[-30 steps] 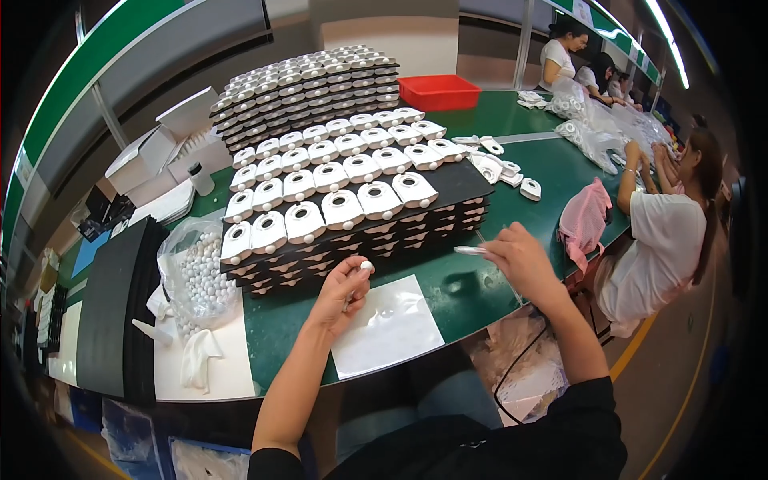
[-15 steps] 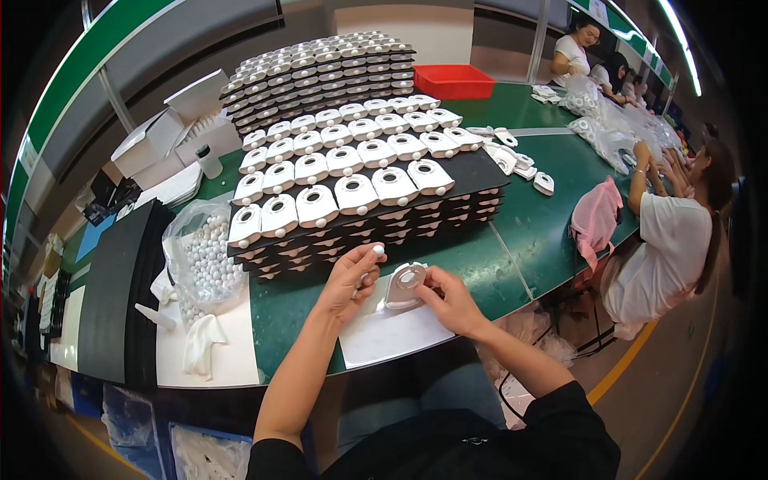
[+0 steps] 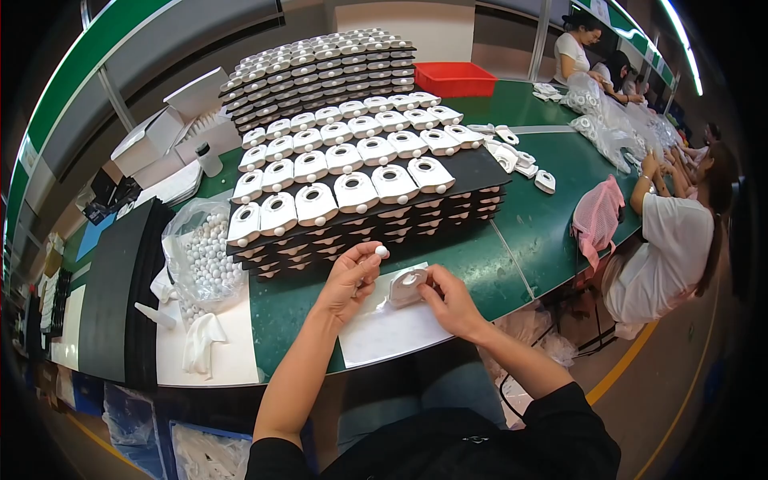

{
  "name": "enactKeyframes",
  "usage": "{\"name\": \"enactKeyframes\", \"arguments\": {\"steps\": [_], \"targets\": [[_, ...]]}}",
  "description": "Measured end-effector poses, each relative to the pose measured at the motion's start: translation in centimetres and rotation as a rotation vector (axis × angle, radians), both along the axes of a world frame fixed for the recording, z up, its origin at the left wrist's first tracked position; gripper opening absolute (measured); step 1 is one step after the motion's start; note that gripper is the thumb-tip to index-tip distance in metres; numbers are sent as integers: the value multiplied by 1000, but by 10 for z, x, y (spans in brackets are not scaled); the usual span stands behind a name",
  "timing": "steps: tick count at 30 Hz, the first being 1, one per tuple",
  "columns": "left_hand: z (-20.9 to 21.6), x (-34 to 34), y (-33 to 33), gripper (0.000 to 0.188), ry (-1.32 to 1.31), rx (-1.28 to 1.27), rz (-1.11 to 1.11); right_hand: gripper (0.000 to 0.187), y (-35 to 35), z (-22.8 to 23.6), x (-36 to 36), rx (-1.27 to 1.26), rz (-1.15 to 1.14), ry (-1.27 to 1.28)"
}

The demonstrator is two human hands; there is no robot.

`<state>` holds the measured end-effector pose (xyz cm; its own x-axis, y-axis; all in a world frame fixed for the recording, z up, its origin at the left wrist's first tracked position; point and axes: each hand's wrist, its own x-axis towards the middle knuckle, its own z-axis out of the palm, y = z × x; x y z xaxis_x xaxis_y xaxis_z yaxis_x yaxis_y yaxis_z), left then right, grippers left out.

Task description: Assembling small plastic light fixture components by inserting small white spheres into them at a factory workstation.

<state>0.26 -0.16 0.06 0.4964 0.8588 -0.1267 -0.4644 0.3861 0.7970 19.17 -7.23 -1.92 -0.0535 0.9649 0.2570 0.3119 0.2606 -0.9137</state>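
Pinching a white ball (image 3: 382, 252), the left hand (image 3: 349, 283) hangs near the front edge of the black stack (image 3: 384, 224); the right hand (image 3: 451, 304) grips a white casing (image 3: 406, 290) over the sheet (image 3: 392, 340), room on the green bench (image 3: 472, 274) rightward.

Visibility limits: hidden surfaces, cropped item.
The right hand (image 3: 453, 304) covers the right edge of the flat, grey-white plastic part (image 3: 406, 291); the left hand (image 3: 349, 283) hides the gripped side of a small, white, round ball (image 3: 382, 251). A rectangular blue plastic bin (image 3: 210, 430) is cut off by the lower edge.
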Motion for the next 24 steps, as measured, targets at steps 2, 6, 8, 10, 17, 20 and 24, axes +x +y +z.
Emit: {"name": "enactKeyframes", "arguments": {"steps": [2,6,8,10,17,20,24], "targets": [[0,0,0,22,-3,0,-6,10,0,1,-1,211,20,-228],[0,0,0,24,-4,-2,-12,11,-7,10,-7,210,53,-224],[1,0,-1,26,-4,-4,-12,11,-7,12,-7,104,82,-199],[3,0,-2,28,-5,-4,-13,12,-1,0,-1,-10,115,7],[7,9,-8,27,140,72,-56,16,10,-3,13,-258,170,868],[2,12,-9,25,246,202,-90,19,11,-3,14,-310,204,945],[12,13,-14,25,348,213,-116,20,12,-3,16,-344,206,1017]]}}
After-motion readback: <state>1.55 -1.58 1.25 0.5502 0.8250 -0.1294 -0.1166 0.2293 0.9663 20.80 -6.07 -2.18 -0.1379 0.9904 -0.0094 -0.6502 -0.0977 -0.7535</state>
